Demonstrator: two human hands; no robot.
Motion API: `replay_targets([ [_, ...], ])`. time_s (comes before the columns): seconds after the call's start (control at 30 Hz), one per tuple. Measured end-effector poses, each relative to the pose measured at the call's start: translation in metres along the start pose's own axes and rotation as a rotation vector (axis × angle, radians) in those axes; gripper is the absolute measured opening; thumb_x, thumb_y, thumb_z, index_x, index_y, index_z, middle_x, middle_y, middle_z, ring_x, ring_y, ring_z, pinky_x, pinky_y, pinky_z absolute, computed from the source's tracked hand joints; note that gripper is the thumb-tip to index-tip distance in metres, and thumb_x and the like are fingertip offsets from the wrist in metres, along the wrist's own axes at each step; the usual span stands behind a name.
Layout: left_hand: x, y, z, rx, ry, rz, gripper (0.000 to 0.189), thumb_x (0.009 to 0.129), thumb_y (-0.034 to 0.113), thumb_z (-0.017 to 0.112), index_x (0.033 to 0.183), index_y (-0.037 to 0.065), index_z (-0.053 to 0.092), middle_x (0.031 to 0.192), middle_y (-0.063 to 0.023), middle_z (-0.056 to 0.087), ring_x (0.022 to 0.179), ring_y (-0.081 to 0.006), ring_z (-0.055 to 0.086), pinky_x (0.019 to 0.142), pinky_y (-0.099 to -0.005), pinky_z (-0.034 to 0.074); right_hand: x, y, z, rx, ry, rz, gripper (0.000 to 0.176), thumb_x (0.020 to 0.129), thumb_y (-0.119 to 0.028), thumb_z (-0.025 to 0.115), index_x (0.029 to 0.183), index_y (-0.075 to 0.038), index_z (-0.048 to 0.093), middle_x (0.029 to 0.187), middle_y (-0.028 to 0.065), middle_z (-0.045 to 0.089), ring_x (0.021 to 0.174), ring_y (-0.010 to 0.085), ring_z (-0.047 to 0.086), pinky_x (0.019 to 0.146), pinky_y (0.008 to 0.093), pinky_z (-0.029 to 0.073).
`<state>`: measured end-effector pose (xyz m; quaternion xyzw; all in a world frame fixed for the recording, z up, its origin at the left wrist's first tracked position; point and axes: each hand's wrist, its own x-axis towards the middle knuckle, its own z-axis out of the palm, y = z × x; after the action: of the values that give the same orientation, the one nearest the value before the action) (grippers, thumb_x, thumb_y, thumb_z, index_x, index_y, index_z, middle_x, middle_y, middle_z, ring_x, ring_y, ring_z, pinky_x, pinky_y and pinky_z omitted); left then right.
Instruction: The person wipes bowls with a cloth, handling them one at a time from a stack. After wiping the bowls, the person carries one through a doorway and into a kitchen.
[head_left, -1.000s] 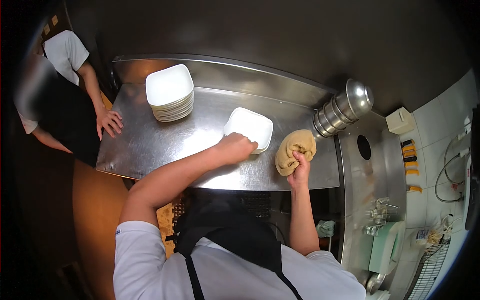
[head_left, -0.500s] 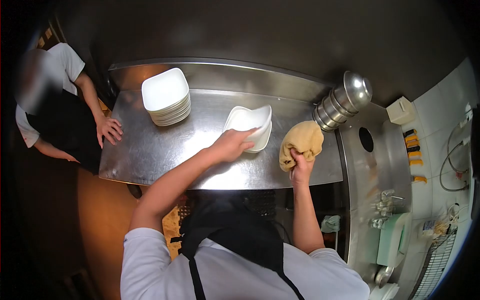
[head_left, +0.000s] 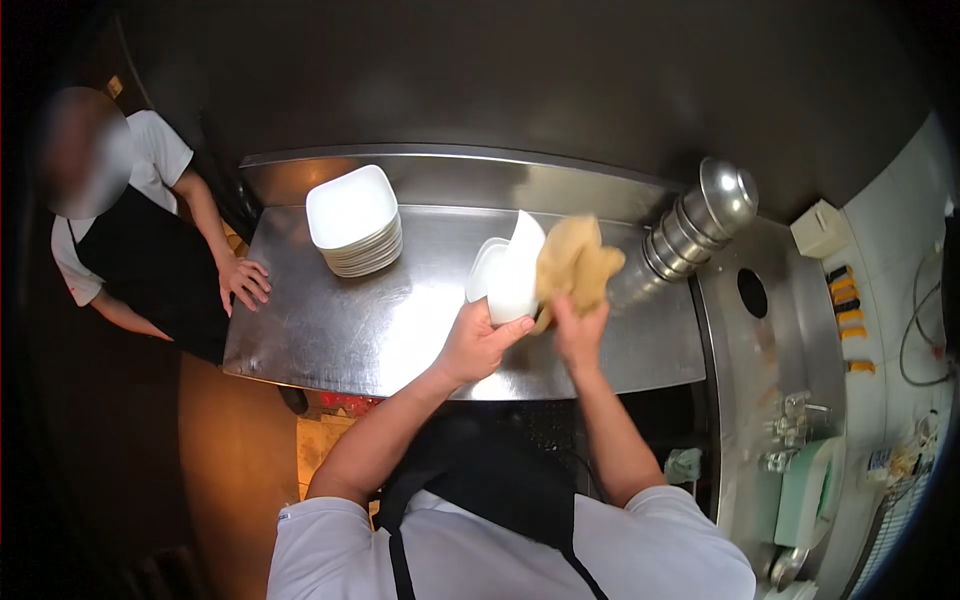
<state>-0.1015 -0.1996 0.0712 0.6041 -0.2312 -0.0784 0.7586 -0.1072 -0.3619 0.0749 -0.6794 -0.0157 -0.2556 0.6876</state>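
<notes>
I see, from my remote view, the left hand [head_left: 478, 345] with fingers clamped on the near end of a white dish [head_left: 516, 280], thumb at its edge, dish tilted up over the tabletop [head_left: 410, 325]. Right hand [head_left: 581, 333]: fingers closed on a tan cloth [head_left: 575, 260], bunched just beyond them, right beside the dish; can't tell cloth contact. Another dish [head_left: 484, 268] is partly hidden behind the held one.

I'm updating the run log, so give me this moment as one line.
left hand: holds tilted white dish | right hand: holds tan cloth beside it, contact unclear | stacked dishes: on steel table
</notes>
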Motion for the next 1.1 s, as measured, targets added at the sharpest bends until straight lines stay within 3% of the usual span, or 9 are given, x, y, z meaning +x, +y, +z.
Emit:
replay_targets([
  [0.13, -0.001, -0.006, -0.016, 0.493, 0.026, 0.37, 0.024, 0.09, 0.013, 0.07, 0.112, 0.003, 0.068, 0.087, -0.0126, 0.074, 0.082, -0.0233, 0.072, 0.075, -0.0366, 0.055, -0.015, -0.052, 0.028, -0.653, -0.256, -0.646, 0.059, 0.071, -0.014, 0.084, 0.124, 0.004, 0.064, 0.109, 0.0143, 0.071, 0.101, 0.0277, 0.069, 0.095, 0.0401, 0.052],
  [0.23, -0.009, 0.022, -0.025, 0.716, -0.293, 0.084, 0.025, 0.089, 0.012, 0.069, 0.112, 0.002, 0.067, 0.084, -0.0153, 0.072, 0.079, -0.0298, 0.072, 0.074, -0.0384, 0.055, 0.025, -0.06, 0.023, -0.403, -0.325, -0.324, 0.052, 0.075, -0.013, 0.082, 0.12, 0.003, 0.065, 0.111, 0.0174, 0.069, 0.103, 0.0306, 0.067, 0.093, 0.0417, 0.051],
  [0.33, -0.017, 0.046, -0.01, 0.369, -0.221, -0.013, 0.024, 0.091, 0.013, 0.071, 0.11, 0.0, 0.067, 0.081, -0.0143, 0.07, 0.074, -0.0231, 0.069, 0.07, -0.0354, 0.053, 0.063, -0.044, 0.006, 0.069, -0.256, 0.259, 0.043, 0.082, -0.011, 0.076, 0.121, 0.003, 0.063, 0.116, 0.0139, 0.068, 0.104, 0.024, 0.066, 0.092, 0.0401, 0.052],
  [0.53, -0.002, 0.024, -0.02, -0.074, 0.06, 0.11, 0.018, 0.095, 0.006, 0.067, 0.11, -0.002, 0.069, 0.097, -0.0035, 0.073, 0.085, -0.0096, 0.065, 0.074, -0.027, 0.053, -0.027, 0.0, 0.03, 0.165, 0.041, 0.095, 0.051, 0.086, -0.012, 0.074, 0.13, 0.005, 0.055, 0.119, 0.0112, 0.065, 0.113, 0.0213, 0.062, 0.098, 0.0368, 0.049],
  [0.67, 0.004, 0.022, -0.034, 0.175, -0.077, 0.081, 0.016, 0.095, 0.009, 0.066, 0.107, -0.001, 0.069, 0.083, -0.0017, 0.071, 0.075, -0.0055, 0.061, 0.067, -0.0256, 0.051, 0.005, -0.035, 0.025, -0.39, -0.205, -0.594, 0.062, 0.081, -0.016, 0.081, 0.131, 0.007, 0.054, 0.115, 0.0129, 0.069, 0.106, 0.0257, 0.068, 0.093, 0.0399, 0.053],
  [0.77, -0.003, 0.038, -0.028, 0.281, -0.203, -0.072, 0.015, 0.092, 0.012, 0.071, 0.101, 0.0, 0.07, 0.082, -0.0033, 0.071, 0.073, -0.006, 0.062, 0.065, -0.0253, 0.049, 0.049, -0.058, 0.018, -0.285, -0.247, -0.367, 0.065, 0.084, -0.022, 0.08, 0.135, 0.006, 0.051, 0.12, 0.0139, 0.067, 0.104, 0.027, 0.068, 0.099, 0.0384, 0.05],
  [0.87, -0.008, 0.052, -0.015, -0.05, -0.074, 0.044, 0.014, 0.089, 0.006, 0.074, 0.101, 0.0, 0.071, 0.094, -0.0026, 0.073, 0.085, -0.011, 0.066, 0.077, -0.0279, 0.052, 0.069, -0.034, -0.005, 0.472, -0.241, 0.414, 0.066, 0.09, -0.032, 0.075, 0.139, 0.003, 0.048, 0.12, 0.0151, 0.067, 0.104, 0.029, 0.069, 0.101, 0.0422, 0.051],
  [1.0, -0.003, 0.043, -0.018, -0.477, 0.03, 0.216, 0.023, 0.088, -0.002, 0.07, 0.111, 0.001, 0.071, 0.114, -0.008, 0.071, 0.109, -0.0184, 0.065, 0.097, -0.035, 0.049, 0.024, 0.007, 0.015, 1.015, -0.027, 0.722, 0.071, 0.094, -0.055, 0.061, 0.143, -0.004, 0.047, 0.131, 0.0134, 0.063, 0.118, 0.0269, 0.063, 0.1, 0.0459, 0.053],
  [1.1, 0.002, 0.024, -0.024, -0.6, -0.03, 0.256, 0.041, 0.088, -0.007, 0.067, 0.127, 0.004, 0.064, 0.131, -0.01, 0.064, 0.123, -0.0223, 0.058, 0.108, -0.0394, 0.043, 0.028, 0.01, 0.017, 1.099, -0.064, 0.754, 0.065, 0.095, -0.048, 0.061, 0.142, -0.005, 0.049, 0.132, 0.0118, 0.063, 0.117, 0.0276, 0.064, 0.098, 0.0451, 0.055],
])
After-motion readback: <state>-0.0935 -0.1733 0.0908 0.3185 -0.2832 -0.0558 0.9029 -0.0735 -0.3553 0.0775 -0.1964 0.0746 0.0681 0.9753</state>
